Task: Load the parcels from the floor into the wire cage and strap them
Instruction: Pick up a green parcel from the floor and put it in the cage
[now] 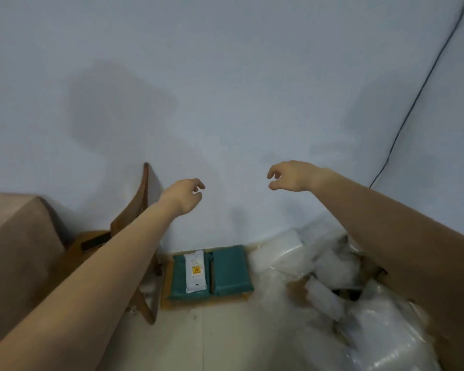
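Teal is the colour of the goods that are easiest to see: two flat teal parcels point(229, 269) lie side by side on a cardboard sheet point(166, 295) on the floor point(225, 338), well below both hands and about between them. The one on the left hand's side carries a white label point(196, 271). Below the right hand point(292, 175) and under its forearm there is a loose heap of white parcels point(279, 253) in clear or milky plastic, partly blurred, so I cannot count them. The left hand point(184, 196) is stretched forward in the air in front of the pale wall point(225, 76), released, with fingers loosely curled and grasping nothing. The right hand is the same, held a little higher, empty and touching nothing. Just below the left hand stands a wooden chair point(134, 210), and further to that side is a bulky thing under brown cloth point(19, 231). A thin black cable point(418, 95) runs down the wall beyond the right hand. No wire cage and no strap are in view, so I cannot tell whether any parcel is already loaded. As I judge it, the task is at an early or middle point: many parcels are on the floor and not yet lifted, and loading them and strapping them all remain to be done.
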The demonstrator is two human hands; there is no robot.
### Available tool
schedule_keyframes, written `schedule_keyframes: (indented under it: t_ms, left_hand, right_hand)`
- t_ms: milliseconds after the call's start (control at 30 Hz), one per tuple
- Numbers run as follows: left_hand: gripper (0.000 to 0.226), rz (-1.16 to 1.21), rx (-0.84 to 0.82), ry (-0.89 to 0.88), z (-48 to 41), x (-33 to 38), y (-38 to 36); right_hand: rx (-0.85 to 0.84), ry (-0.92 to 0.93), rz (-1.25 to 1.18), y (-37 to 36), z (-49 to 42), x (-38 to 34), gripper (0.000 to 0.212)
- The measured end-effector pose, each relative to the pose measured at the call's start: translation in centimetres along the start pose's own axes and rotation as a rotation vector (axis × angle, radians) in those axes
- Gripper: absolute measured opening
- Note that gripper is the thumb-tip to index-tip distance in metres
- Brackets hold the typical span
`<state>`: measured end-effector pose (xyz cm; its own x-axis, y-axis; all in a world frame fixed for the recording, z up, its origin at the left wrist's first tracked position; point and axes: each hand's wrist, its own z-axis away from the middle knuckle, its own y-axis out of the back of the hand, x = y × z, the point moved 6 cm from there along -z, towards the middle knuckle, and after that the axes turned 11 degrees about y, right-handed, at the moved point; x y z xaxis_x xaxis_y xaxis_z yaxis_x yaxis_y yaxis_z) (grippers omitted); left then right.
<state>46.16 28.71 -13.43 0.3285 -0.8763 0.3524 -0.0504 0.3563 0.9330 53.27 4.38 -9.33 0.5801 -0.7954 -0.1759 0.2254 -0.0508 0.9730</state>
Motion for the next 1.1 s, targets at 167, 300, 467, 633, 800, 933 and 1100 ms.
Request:
schedule_keyframes:
  t_ms: [167, 300, 467, 633, 800, 933, 1100]
  left_hand:
    - [0.036, 0.002, -0.087, 0.020, -7.3, -0.5, -6.3]
    - [0.035, 0.000, -0.140, 0.081, -15.2, -1.7, -9.6]
    - [0.033, 0.037, -0.252, 0.175, -23.8, -2.7, -14.8]
    - [0.031, 0.055, -0.369, 0.267, -27.5, -5.3, -22.0]
    - [0.032, 0.040, -0.510, 0.325, -29.5, -9.2, -29.7]
    - [0.033, 0.133, -0.617, 0.459, -31.7, -14.0, -39.2]
    - [0.049, 0.409, -0.757, 0.716, -33.8, -21.5, -57.3]
  right_hand:
    - [-0.045, -0.023, 0.019, -2.2, -8.4, 4.9, 0.045]
    - [-0.072, -0.003, -0.020, -4.3, -16.9, 8.7, 0.044]
    - [-0.253, -0.022, -0.035, -9.5, -25.0, 14.0, 0.045]
    - [-0.390, -0.030, -0.132, -17.4, -30.5, 16.8, 0.043]
    - [-0.499, -0.085, -0.299, -27.5, -33.3, 17.0, 0.041]
    - [-0.564, -0.198, -0.457, -37.7, -34.5, 17.9, 0.038]
    - [-0.406, -0.497, -0.812, -57.2, -36.8, 21.8, 0.040]
